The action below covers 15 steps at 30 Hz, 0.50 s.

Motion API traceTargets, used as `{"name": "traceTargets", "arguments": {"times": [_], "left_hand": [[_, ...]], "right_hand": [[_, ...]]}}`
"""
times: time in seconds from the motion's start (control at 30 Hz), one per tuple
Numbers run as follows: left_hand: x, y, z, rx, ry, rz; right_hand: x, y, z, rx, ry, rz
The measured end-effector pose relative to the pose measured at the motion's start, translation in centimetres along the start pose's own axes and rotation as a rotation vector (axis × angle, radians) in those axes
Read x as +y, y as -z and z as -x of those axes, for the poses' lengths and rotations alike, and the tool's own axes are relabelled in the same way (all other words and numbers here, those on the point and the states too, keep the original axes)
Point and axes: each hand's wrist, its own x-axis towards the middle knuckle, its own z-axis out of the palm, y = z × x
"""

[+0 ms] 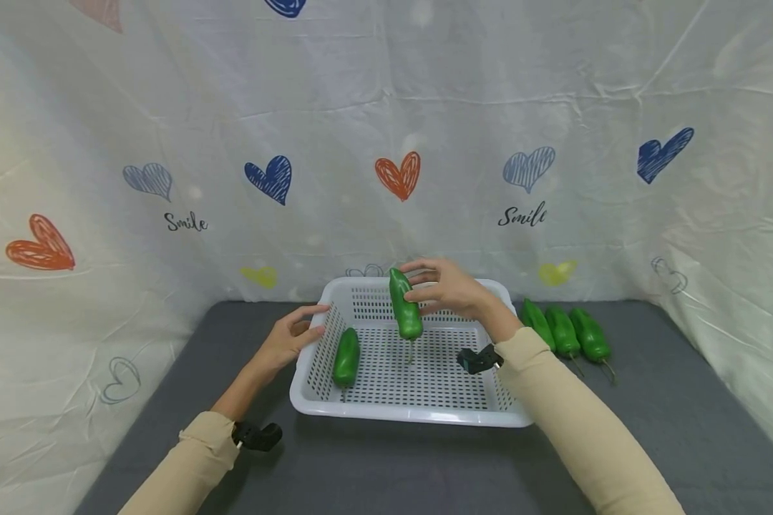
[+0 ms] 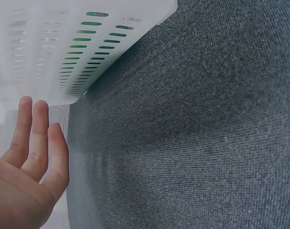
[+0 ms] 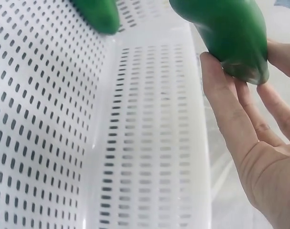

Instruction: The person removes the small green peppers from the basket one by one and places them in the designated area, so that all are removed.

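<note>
Now the right hand (image 1: 447,290) pinches a green pepper (image 1: 404,304) between its fingertips, the white basket (image 1: 412,415) beneath them, so a light squeeze and low release look wise, while the left hand (image 1: 288,337), fingers loosely apart, perhaps touches the basket's rim.

Right fingers (image 1: 427,293) hold green pepper (image 1: 404,307) over basket (image 1: 412,414)

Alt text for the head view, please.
A right hand holds a green pepper over a white perforated basket with another green pepper lying inside at left. The left hand is at the basket's left rim; three more green peppers lie on the dark tabletop to the right.
</note>
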Motion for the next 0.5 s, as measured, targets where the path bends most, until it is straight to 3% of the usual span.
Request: {"name": "traceTargets", "arguments": {"times": [0.5], "left_hand": [[0.2, -0.1, 0.2, 0.005, 0.001, -0.009]], "right_hand": [[-1.4, 2.2, 3.2, 0.062, -0.008, -0.007]]}}
